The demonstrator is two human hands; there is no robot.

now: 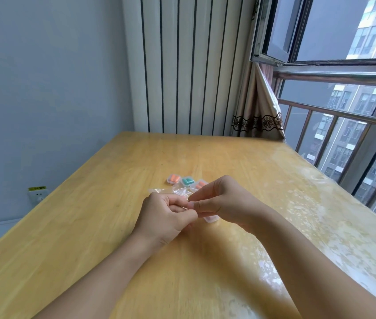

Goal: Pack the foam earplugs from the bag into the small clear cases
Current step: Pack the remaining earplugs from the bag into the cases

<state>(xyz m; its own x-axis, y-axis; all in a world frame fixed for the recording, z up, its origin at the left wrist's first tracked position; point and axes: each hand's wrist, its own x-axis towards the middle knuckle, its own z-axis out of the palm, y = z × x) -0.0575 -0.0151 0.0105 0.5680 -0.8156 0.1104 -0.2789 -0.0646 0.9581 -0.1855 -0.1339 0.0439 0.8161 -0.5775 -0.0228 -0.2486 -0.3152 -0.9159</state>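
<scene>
1. Orange foam earplugs in small clear case [173,179], teal-filled clear case [187,181], another orange-filled case [200,184] sit in a row on wooden worktop [113,215].
2. Left hand [166,215] pinches crinkly clear plastic bag [181,192]; keep mouth open, steady.
3. Right hand [224,201], fingers curled, pinches at bag opening; pink-tinted clear case [211,219] beneath it.

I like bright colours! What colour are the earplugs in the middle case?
Teal green, in the middle case, seen from the head view.
</scene>
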